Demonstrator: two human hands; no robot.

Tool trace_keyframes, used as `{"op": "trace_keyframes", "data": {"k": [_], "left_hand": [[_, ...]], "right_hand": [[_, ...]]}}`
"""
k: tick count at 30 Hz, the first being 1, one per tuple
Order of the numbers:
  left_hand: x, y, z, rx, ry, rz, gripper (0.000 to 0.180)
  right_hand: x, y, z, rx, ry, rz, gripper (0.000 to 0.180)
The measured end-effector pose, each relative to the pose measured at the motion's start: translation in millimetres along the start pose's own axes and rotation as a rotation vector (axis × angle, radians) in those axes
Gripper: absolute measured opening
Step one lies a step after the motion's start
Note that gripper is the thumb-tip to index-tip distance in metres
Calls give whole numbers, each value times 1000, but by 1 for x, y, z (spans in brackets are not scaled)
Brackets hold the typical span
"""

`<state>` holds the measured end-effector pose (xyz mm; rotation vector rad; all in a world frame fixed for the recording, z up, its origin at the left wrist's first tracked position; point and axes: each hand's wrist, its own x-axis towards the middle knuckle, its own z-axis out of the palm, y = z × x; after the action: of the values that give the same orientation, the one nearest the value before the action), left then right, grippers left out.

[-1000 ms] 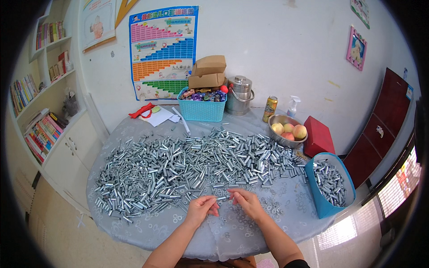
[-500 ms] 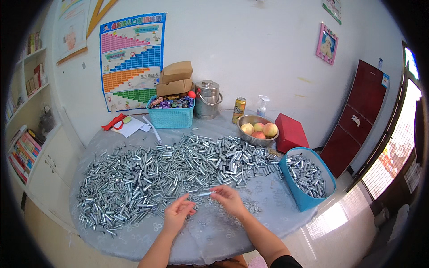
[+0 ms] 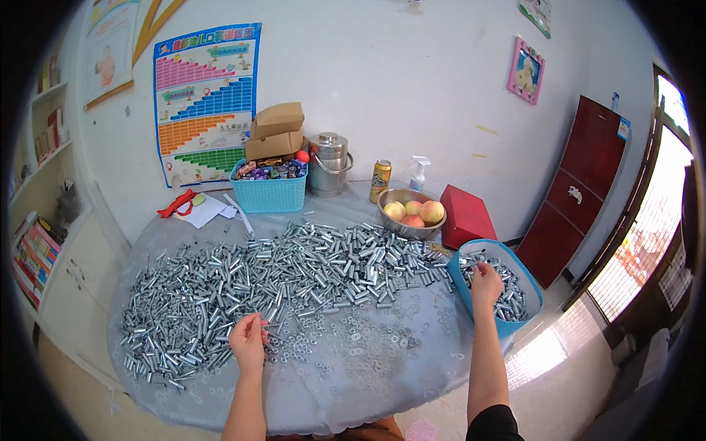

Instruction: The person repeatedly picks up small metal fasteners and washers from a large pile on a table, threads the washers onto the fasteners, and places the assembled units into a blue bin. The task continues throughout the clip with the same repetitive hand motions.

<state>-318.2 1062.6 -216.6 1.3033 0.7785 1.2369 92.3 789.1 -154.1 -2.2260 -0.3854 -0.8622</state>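
Left hand (image 3: 248,344) near metal tubes (image 3: 301,257) on a bench (image 3: 309,400); right hand (image 3: 486,287) over a blue bin (image 3: 507,328) of tubes, well apart. Cannot tell if either grips anything.

A home, judging by the framed picture (image 3: 526,71), children's wall chart (image 3: 208,103) and fruit bowl (image 3: 409,231).

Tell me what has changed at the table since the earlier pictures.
The right hand, holding a metal tube over the table a moment ago, has moved right to the blue bin; whether it still holds the tube cannot be seen. The left hand has shifted left, toward the tube pile. The view turned right. The fruit bowl and light-blue basket stayed put.
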Motion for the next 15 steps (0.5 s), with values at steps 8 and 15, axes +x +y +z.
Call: {"op": "trace_keyframes", "data": {"k": [8, 15], "left_hand": [[9, -19, -10, 324, 84, 255, 10], [13, -3, -24, 672, 12, 449, 12]], "right_hand": [[-44, -63, 9, 343, 33, -420, 6], [-142, -163, 31, 675, -764, -727, 22]]}}
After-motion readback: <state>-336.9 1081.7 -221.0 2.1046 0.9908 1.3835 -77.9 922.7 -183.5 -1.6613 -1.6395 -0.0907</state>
